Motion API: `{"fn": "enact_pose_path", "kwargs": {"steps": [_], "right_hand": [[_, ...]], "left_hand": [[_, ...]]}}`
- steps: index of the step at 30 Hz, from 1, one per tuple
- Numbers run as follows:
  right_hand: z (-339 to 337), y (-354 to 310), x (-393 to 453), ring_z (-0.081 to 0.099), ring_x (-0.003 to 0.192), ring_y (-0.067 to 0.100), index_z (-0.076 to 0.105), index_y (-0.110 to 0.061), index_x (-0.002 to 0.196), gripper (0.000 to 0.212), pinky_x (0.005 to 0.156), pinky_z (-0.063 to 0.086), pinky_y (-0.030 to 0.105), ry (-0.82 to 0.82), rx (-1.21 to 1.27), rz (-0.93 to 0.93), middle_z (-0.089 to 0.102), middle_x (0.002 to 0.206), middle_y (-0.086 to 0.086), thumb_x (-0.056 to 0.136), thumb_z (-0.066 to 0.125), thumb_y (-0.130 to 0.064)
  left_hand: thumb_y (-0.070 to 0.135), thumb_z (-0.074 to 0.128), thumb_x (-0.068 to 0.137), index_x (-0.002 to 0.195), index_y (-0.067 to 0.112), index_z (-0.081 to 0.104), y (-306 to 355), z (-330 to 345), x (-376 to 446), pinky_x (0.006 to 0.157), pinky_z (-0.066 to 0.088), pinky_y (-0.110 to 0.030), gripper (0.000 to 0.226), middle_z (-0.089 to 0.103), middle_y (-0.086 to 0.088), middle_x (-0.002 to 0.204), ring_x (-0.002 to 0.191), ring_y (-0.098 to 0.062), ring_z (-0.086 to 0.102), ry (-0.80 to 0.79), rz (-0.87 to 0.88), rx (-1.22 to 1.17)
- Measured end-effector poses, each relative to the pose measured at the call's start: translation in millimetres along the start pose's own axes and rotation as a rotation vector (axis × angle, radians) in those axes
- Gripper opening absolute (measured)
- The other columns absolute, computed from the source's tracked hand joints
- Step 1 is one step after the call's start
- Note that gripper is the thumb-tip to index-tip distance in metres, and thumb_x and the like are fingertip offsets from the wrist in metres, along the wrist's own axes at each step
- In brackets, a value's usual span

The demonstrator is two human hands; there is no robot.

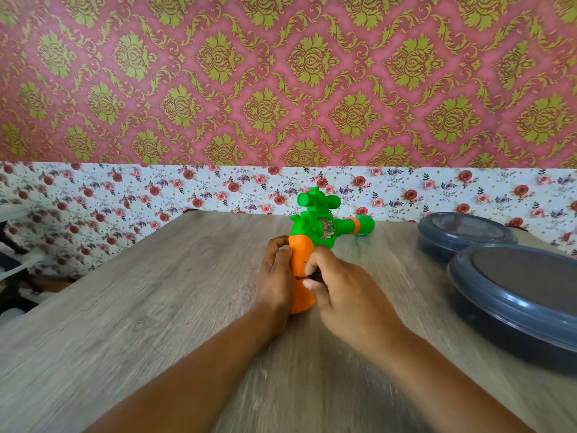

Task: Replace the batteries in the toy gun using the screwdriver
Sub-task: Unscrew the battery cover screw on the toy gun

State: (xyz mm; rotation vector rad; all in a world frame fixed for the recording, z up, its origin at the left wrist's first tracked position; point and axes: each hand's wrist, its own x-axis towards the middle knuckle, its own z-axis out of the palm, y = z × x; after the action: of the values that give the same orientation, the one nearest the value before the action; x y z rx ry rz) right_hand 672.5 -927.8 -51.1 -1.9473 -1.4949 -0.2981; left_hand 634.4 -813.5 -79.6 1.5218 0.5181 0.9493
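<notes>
Two bare forearms reach in from the six o'clock edge across a grey wood-grain table (156, 307). The left hand (274, 276) is wrapped around the orange grip of a toy gun (315, 226), which sits at the table's centre with its green body and scope toward twelve o'clock and its barrel pointing to three o'clock. The right hand (340, 289) is curled closed around a small dark screwdriver (307, 277), its thin tip touching the side of the orange grip. At three o'clock, well apart from the toy, two round dark lidded containers (515, 295) sit side by side, overlapping in view. Behind the table the wall shows floral paper below pink and gold damask.
</notes>
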Motion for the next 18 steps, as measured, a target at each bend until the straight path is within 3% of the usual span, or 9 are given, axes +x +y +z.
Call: {"fn": "enact_pose_path", "kwargs": {"steps": [2,5,11,15,18], "right_hand": [[-1.4,-1.2,-1.9,0.061,0.087,0.024,0.042,-0.020,0.102,0.031,0.068,0.046,0.036,0.034,-0.077,0.030,0.062,0.094,-0.001,0.091,0.039,-0.049],[-6.0,-2.4,-3.5,0.063,0.088,0.026,0.042,-0.018,0.104,0.048,0.062,0.038,0.033,0.046,-0.263,0.092,0.065,0.097,0.003,0.091,0.019,-0.057],[-3.3,-0.8,-1.0,0.063,0.090,0.029,0.044,-0.015,0.114,0.042,0.060,0.032,0.030,-0.013,-0.359,0.082,0.065,0.100,0.007,0.098,0.019,-0.044],[-4.1,-1.0,-1.3,0.062,0.093,0.028,0.041,-0.016,0.111,0.027,0.062,0.031,0.030,-0.007,-0.275,0.053,0.064,0.106,0.003,0.099,0.029,-0.037],[-4.5,0.1,-1.2,0.061,0.091,0.026,0.043,-0.017,0.104,0.011,0.062,0.033,0.030,0.000,-0.192,0.050,0.064,0.105,-0.001,0.097,0.042,-0.026]], "left_hand": [[0.014,0.031,0.100,0.099,0.021,0.051,2.1,-0.4,-1.2,0.055,0.045,-0.012,0.022,0.056,0.002,0.084,0.066,0.002,0.055,-0.013,0.020,-0.003],[0.016,0.031,0.100,0.090,0.029,0.051,4.0,1.2,-1.5,0.060,0.046,-0.023,0.026,0.056,0.004,0.084,0.072,-0.007,0.054,-0.010,-0.008,-0.014],[0.018,0.031,0.100,0.095,0.030,0.052,2.9,2.5,-0.5,0.068,0.046,-0.031,0.025,0.059,0.000,0.091,0.080,-0.017,0.055,0.008,-0.032,-0.021],[0.018,0.031,0.099,0.093,0.030,0.053,3.3,2.9,0.2,0.079,0.049,-0.043,0.026,0.060,-0.008,0.097,0.087,-0.025,0.057,0.013,-0.057,-0.020],[0.017,0.031,0.098,0.092,0.028,0.053,4.4,2.7,0.5,0.077,0.049,-0.043,0.025,0.060,-0.012,0.095,0.085,-0.026,0.057,0.020,-0.079,-0.039]]}}
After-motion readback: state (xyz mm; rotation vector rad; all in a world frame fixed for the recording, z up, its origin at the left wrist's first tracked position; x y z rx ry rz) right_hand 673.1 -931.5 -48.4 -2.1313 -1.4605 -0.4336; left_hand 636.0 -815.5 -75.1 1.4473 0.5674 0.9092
